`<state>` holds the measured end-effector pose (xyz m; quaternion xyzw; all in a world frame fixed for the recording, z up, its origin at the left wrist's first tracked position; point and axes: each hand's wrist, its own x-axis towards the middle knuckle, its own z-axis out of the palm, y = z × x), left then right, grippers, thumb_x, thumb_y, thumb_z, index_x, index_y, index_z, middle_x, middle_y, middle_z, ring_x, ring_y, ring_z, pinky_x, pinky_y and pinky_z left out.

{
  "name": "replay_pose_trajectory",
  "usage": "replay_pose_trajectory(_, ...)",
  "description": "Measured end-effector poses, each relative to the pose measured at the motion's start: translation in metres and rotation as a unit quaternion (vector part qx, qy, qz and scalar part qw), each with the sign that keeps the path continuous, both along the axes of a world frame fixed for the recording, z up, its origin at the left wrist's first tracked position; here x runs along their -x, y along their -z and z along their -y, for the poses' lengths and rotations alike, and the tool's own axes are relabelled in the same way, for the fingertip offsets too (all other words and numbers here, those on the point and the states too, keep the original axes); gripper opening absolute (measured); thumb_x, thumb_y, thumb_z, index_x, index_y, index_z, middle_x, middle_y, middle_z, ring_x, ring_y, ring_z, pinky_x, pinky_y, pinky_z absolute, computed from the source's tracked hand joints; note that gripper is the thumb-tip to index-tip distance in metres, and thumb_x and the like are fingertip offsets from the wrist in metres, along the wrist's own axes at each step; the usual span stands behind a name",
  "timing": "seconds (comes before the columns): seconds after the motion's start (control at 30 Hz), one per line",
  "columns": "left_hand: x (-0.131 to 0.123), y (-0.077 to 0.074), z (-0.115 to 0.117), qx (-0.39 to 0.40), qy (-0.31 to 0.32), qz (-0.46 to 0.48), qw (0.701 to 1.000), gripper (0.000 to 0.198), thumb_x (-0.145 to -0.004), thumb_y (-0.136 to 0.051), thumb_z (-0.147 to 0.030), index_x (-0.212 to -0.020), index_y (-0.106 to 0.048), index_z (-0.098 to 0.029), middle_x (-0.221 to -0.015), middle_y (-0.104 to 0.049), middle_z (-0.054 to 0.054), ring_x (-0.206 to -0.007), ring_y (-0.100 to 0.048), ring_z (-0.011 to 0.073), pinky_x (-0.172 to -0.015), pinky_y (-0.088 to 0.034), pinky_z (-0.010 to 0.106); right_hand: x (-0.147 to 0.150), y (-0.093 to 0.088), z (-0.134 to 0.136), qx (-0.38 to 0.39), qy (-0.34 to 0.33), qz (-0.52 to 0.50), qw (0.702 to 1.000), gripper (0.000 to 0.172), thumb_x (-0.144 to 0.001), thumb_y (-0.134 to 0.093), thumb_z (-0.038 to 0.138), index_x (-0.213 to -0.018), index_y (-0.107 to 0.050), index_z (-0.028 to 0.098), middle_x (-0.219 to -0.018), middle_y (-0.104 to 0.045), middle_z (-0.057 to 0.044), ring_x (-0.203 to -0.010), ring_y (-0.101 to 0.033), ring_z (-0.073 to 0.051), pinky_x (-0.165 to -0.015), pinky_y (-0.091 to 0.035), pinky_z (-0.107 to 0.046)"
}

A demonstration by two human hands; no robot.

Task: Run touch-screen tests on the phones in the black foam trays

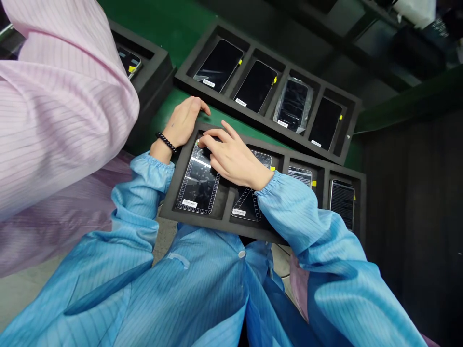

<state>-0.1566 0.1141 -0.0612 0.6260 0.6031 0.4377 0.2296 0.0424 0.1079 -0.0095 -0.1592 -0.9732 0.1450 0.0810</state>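
A black foam tray (198, 220) in front of me holds several smartphones, one to a compartment. At its far left corner rests my left hand (183, 121), a dark beaded bracelet at the wrist, fingers loosely stretched and holding nothing. My right hand (231, 159) reaches over the tray with fingers apart; a fingertip meets the upper edge of the leftmost smartphone (198, 185), whose lit screen shows a grid border. Partly under my right wrist lies a second smartphone (246, 205) with grid lines. The third smartphone (301, 176) and fourth smartphone (342, 202) show lines of text.
Behind stands another foam tray (260, 115) with several dark-screened smartphones bearing yellow tabs. Both trays sit on a green bench top (164, 113). At left, a co-worker's pink sleeve (68, 96) comes close, beside a further foam tray (155, 62).
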Motion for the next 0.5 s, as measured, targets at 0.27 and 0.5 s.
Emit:
replay_pose_trajectory(0.27, 0.0, -0.003, 0.002, 0.023, 0.002, -0.011, 1.0, 0.06, -0.097, -0.018, -0.071, -0.091, -0.066, -0.034, -0.11, -0.071, 0.001, -0.108, -0.06, 0.0205, -0.107, -0.045, 0.039, -0.055, -0.012, -0.002, 0.019, 0.037, 0.006, 0.999, 0.031, -0.092, -0.036, 0.01, -0.115, -0.056, 0.016, -0.115, -0.069, -0.011, -0.124, -0.056, -0.028, -0.126, -0.026, -0.063)
replay_pose_trajectory(0.5, 0.0, -0.002, 0.001, 0.026, 0.004, -0.006, 1.0, 0.061, -0.097, -0.019, -0.071, -0.092, -0.067, -0.034, -0.113, -0.071, 0.001, -0.111, -0.06, 0.021, -0.107, -0.044, 0.041, -0.05, -0.011, -0.001, 0.016, 0.045, -0.014, 0.999, 0.032, -0.09, -0.038, 0.009, -0.114, -0.057, 0.017, -0.116, -0.07, -0.01, -0.127, -0.055, -0.027, -0.128, -0.026, -0.06)
